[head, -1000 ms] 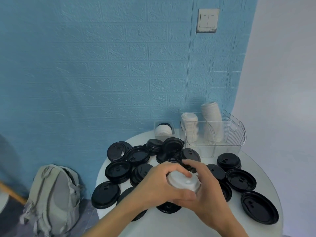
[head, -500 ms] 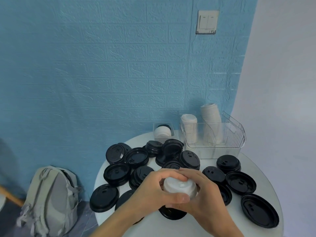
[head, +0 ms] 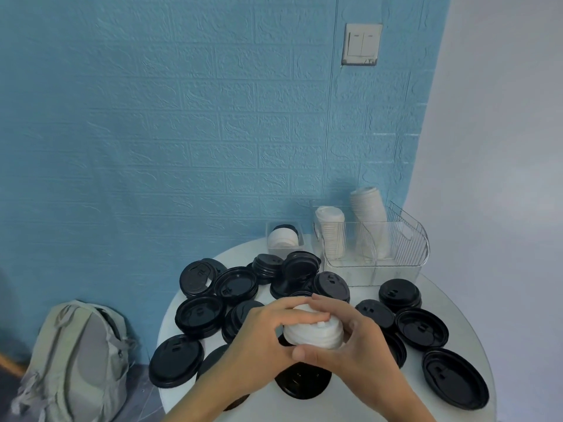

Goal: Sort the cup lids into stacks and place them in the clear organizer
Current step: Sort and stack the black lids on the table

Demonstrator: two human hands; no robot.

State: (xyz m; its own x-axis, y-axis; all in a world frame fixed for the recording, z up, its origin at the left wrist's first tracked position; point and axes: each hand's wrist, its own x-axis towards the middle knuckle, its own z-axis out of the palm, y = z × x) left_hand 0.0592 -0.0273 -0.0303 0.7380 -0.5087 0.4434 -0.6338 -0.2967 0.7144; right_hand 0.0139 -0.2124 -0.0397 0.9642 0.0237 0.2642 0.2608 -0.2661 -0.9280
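Observation:
Both hands hold a short stack of white lids (head: 313,333) above the near middle of the round white table (head: 341,403). My left hand (head: 265,339) grips the stack from the left, fingers curled over its top. My right hand (head: 356,345) grips it from the right, thumb across the front. Several black lids (head: 199,315) lie scattered around, some nested in short stacks. The clear organizer (head: 396,254) stands at the back right with two tall stacks of white lids (head: 330,236) leaning in its compartments.
A small clear box (head: 285,239) with white and black lids sits left of the organizer. A grey backpack (head: 76,360) rests on the floor at the left, against the blue brick wall. The table's edge curves close on the right.
Both hands have kept hold of the white lid stack and shifted it slightly; the fingers have moved round it. The view has tilted a little.

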